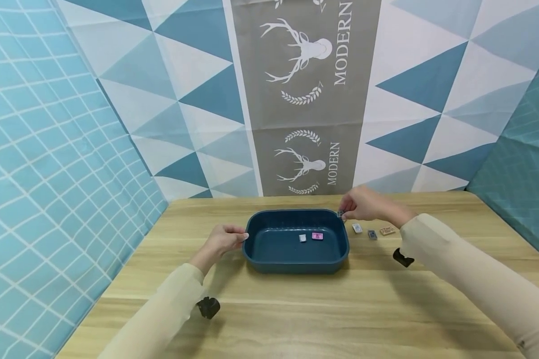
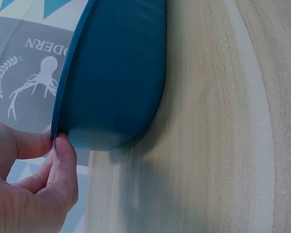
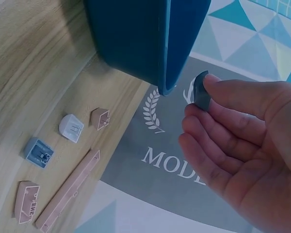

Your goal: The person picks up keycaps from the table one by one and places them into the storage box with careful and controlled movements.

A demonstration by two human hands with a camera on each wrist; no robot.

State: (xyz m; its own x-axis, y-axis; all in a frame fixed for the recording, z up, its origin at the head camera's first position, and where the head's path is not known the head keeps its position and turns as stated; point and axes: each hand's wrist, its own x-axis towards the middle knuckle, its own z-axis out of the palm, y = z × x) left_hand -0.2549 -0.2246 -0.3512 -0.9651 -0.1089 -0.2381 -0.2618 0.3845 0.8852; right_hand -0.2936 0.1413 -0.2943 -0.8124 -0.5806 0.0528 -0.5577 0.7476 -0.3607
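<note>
My left hand (image 1: 224,240) pinches the left rim of a dark blue plastic basin (image 1: 292,268) between thumb and fingers; the left wrist view shows this hand (image 2: 34,179) at the rim up close. Above the basin's far right corner, my right hand (image 1: 364,203) holds a small dark keycap (image 3: 202,91) between thumb and forefinger. A white keycap (image 1: 303,238) and a pink keycap (image 1: 317,236) lie on the basin floor. To the right of the basin, on the table, sit a white keycap (image 3: 71,128), a blue keycap (image 3: 39,152) and several pinkish ones, including a long bar-shaped keycap (image 3: 68,190).
The basin stands on a wood-grain table (image 1: 296,314). Behind it hangs a patterned cloth (image 1: 197,99) with triangles and deer heads. A blue grid cloth (image 1: 49,164) borders the left side. Black devices (image 1: 208,307) are at both wrists.
</note>
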